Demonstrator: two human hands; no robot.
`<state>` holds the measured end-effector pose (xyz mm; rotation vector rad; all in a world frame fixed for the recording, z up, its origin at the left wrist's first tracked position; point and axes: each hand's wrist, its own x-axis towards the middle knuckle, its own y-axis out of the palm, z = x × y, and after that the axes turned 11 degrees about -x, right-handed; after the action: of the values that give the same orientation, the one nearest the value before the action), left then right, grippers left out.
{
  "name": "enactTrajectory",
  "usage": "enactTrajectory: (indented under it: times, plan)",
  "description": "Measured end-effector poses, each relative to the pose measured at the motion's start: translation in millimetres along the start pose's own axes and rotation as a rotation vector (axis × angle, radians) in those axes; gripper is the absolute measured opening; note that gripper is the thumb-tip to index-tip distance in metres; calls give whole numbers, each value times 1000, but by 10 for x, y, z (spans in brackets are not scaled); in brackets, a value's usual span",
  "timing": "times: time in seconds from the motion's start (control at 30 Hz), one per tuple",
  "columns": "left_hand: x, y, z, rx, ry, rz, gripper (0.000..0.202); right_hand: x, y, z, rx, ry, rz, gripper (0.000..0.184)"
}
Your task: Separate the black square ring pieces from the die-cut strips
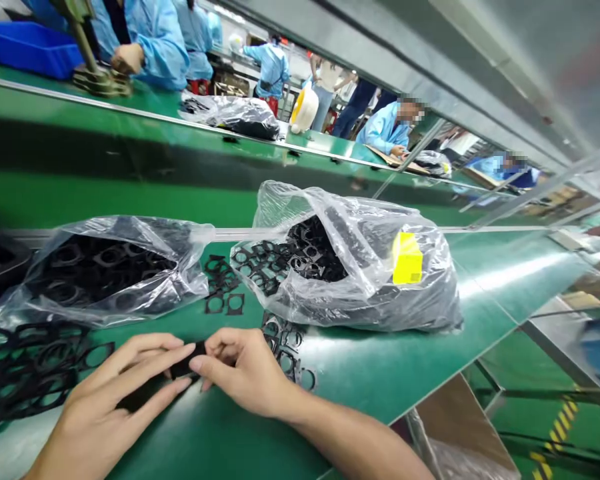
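My left hand [113, 400] and my right hand [245, 370] meet near the front of the green table [405, 373]. Both pinch the same small black plastic part [183, 365], which runs between the fingertips and under the left fingers. Loose black ring-shaped frames [285, 347] lie just beyond my right hand, and more of them [25, 373] spread out left of my left hand. Behind the hands are two clear plastic bags of the same black parts, one on the left [105, 270] and one on the right [350, 267] with a yellow label [407, 259].
A green conveyor belt [105, 173] runs behind the bags. Across it, people in blue coats work; one person's hand rests by a metal tool [97, 77]. A blue bin [27, 47] is at far left, another bag [235, 117] beyond. The table edge drops off at right.
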<state>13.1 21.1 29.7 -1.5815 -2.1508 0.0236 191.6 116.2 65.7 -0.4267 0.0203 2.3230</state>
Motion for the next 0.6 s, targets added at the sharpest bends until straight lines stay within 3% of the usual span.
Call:
enactTrajectory:
  times: [0.17, 0.4, 0.6]
  plan:
    - [22, 10, 68, -55, -133, -49, 19, -13, 22, -22, 7, -22, 1, 52]
    - [184, 9, -126, -186, -82, -80, 5, 3, 11, -17, -53, -52, 6, 49]
    - [229, -14, -224, -208, -181, -117, 17, 65, 9, 43, -144, -130, -77, 33]
